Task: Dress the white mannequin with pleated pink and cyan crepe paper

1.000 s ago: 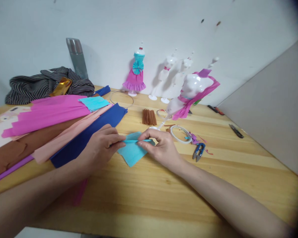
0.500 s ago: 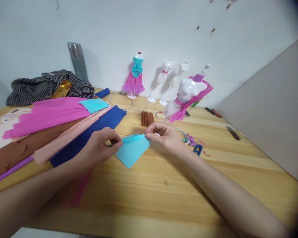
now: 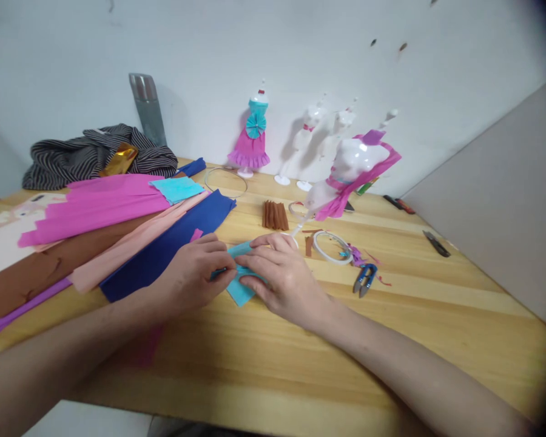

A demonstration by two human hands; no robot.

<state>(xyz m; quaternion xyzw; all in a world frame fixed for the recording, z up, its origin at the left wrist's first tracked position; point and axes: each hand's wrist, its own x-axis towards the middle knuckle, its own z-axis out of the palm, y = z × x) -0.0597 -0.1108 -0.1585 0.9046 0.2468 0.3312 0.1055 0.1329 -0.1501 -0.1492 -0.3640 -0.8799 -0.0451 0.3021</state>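
Observation:
A piece of turquoise crepe paper (image 3: 241, 294) lies folded low over the wooden table, mostly covered by my fingers. My left hand (image 3: 195, 273) pinches its left edge between thumb and fingertips. From the right, my right hand (image 3: 284, 276) reaches over the same piece, its fingers across the upper part and its thumb lower down, closed on the paper. Just beyond my hands stands a pleated brown paper strip (image 3: 275, 215). A small pink scrap (image 3: 196, 234) shows behind my left hand.
Coloured crepe sheets, including a navy one (image 3: 173, 249), spread to the left. Blue thread snips (image 3: 364, 279) and a white ring (image 3: 332, 247) lie right. A draped mannequin (image 3: 352, 164), a dressed mannequin (image 3: 250, 133) and a flask (image 3: 148, 109) stand behind. A cutter (image 3: 435, 243) lies far right.
My right hand has moved from pinching the paper's right corner to lying over it, nearer my left hand. The paper has been folded smaller and the view has shifted slightly.

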